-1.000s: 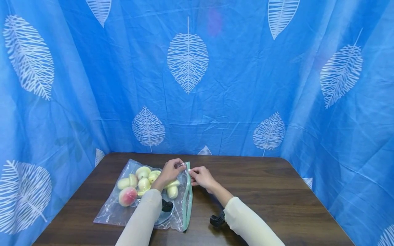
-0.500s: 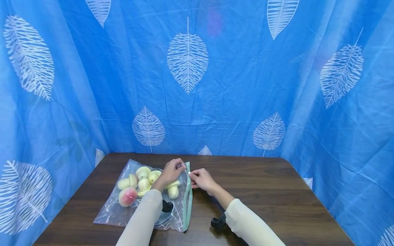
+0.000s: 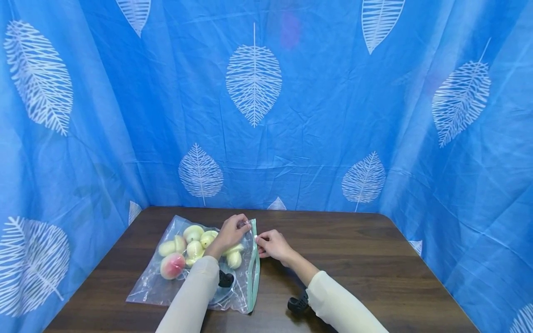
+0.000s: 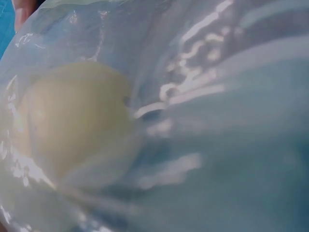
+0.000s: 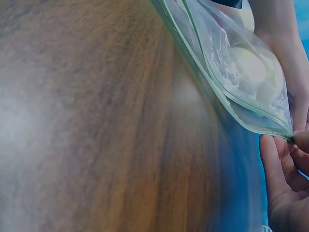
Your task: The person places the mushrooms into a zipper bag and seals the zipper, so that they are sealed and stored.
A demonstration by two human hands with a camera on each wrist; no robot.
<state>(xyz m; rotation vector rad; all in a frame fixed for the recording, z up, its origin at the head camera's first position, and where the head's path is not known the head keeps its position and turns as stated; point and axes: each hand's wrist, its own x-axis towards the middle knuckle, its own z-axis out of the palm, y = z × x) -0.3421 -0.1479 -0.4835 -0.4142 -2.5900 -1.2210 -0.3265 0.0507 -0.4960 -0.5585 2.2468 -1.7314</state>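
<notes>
A clear zip bag [image 3: 145, 290] lies flat on the table's left half, its green zip edge [image 3: 252, 291] facing right. Inside are a pink-and-cream peach [image 3: 172, 266] and several pale yellow-green fruits [image 3: 193, 234]. My left hand [image 3: 230, 236] pinches the bag's far corner beside the zip. With thumb and fingers, my right hand [image 3: 274, 246] pinches a small white slider [image 3: 256, 237] on the zip. Nearer me, the zip's two strips stand apart. In the left wrist view, one pale fruit [image 4: 82, 121] shows blurred through the plastic.
The brown wooden table [image 3: 354, 263] extends to the right of the bag. Blue curtains [image 3: 308, 115] with white leaf prints enclose its back and sides. Black wrist devices [image 3: 226, 279] sit beneath both forearms. A bluish rounded shape [image 3: 220, 298] shows near the bag's front edge.
My right hand has moved slightly toward me along the zip, with the white slider between its fingers. The left hand and the fruits have stayed in place.
</notes>
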